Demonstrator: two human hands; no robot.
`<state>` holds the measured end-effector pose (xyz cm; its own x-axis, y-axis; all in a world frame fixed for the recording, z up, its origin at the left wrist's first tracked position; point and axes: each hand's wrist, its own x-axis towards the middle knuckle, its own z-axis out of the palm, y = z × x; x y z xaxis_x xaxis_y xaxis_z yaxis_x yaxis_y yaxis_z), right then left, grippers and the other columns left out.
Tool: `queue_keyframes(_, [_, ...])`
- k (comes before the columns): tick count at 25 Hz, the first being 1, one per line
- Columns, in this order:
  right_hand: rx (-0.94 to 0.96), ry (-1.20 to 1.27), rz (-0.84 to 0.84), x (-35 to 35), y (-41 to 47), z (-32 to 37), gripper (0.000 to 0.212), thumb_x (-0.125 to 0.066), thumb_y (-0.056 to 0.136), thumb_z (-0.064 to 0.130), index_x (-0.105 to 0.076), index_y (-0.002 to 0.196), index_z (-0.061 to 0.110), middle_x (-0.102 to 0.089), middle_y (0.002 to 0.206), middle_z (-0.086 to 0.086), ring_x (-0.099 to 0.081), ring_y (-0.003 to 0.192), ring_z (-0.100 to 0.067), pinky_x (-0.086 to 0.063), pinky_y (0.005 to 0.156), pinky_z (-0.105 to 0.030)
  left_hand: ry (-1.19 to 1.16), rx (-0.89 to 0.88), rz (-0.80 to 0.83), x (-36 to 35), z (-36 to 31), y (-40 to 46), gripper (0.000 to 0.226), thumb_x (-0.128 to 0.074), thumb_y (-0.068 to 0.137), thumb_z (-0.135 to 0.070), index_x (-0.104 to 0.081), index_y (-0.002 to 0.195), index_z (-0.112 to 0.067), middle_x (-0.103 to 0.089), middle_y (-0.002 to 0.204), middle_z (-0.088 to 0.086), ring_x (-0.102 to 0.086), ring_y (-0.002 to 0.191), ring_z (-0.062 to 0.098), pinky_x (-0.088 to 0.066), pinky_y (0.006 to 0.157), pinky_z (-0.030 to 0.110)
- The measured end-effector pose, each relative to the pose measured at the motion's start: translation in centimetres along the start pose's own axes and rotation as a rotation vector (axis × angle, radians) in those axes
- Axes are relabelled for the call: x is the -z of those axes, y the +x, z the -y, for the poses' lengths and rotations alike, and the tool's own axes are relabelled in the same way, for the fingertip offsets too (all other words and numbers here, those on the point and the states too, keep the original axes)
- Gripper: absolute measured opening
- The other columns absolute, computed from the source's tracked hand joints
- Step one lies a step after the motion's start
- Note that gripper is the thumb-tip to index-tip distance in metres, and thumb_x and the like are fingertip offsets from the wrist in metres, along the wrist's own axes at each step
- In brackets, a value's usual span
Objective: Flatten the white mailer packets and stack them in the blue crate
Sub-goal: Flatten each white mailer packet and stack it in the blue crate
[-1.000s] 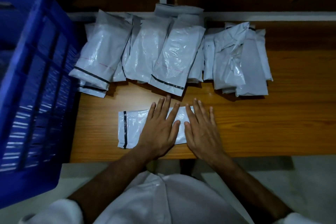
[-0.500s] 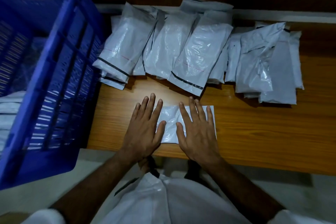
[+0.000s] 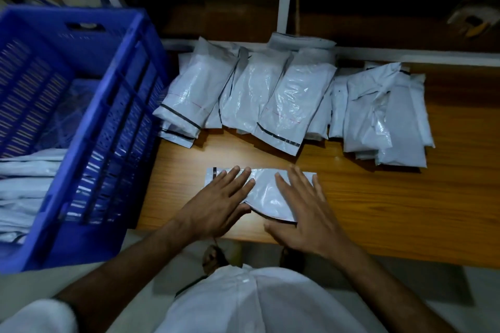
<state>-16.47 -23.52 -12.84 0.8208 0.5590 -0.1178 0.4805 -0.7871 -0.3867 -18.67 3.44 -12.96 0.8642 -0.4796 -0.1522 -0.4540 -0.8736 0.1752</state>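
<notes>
while pressing packet (image 3: 266, 192) w/ flat open left hand (image 3: 219, 204) & right hand (image 3: 303, 213), could slip off table (image 3: 378, 211) edge at 6 o'clock; near edge already bowed up.

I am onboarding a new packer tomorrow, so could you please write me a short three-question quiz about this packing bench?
1. True or false: both the left hand and the right hand lie with straight fingers on the single packet at the near edge of the table.
2. The blue crate stands on which side of the person? A) left B) right C) behind the row of packets
3. Fill in: the crate already holds ____ packets.

Key
1. True
2. A
3. White: several lie stacked inside.
</notes>
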Motion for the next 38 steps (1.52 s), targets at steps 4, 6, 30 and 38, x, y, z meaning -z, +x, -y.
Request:
queue_keyframes(4, [-0.055,-0.261,-0.113,-2.4,-1.0,1.8,0.094,-0.074,0.085,0.035,-0.026,0.164,0.02,-0.02,0.171,-0.016,-0.023,0.158,-0.029,-0.018,0.127,-0.053,-0.071,-0.014,-0.019,0.9,-0.4,-1.0,0.068,-0.026,0.109,-0.054,-0.004,0.164,-0.021,0.0,0.17,0.009,-0.017,0.156,0.025,-0.026,0.124,0.045])
queue_keyframes(6, [-0.119,-0.266,-0.151,-2.5,-0.1,2.8,0.103,-0.085,0.073,0.025,-0.034,0.161,0.018,-0.034,0.165,-0.018,-0.039,0.151,-0.032,-0.03,0.122,-0.052,-0.084,-0.042,-0.019,2.1,-1.0,-1.5,0.083,-0.051,0.104,-0.039,0.003,0.163,-0.021,0.005,0.17,0.011,-0.037,0.148,0.028,-0.044,0.114,0.044])
queue_keyframes(30, [-0.08,-0.178,-0.173,-1.8,2.8,4.1,0.065,-0.058,0.099,0.042,-0.039,0.158,0.023,-0.033,0.166,-0.016,-0.033,0.154,-0.031,-0.019,0.126,-0.057,-0.123,0.364,-0.161,0.7,-1.7,-1.2,0.07,-0.036,0.101,-0.055,-0.026,0.161,-0.02,-0.017,0.168,0.016,-0.021,0.155,0.03,-0.011,0.125,0.046])
queue_keyframes(38, [-0.084,-0.125,-0.126,-4.0,2.9,4.2,0.064,-0.031,0.108,0.043,-0.015,0.167,0.023,0.0,0.175,-0.008,0.001,0.161,-0.023,-0.007,0.13,-0.053,-0.152,0.35,-0.182,-1.9,-1.2,-0.9,0.068,-0.026,0.106,-0.053,-0.009,0.164,-0.022,0.006,0.172,0.005,0.006,0.158,0.022,0.001,0.127,0.043])
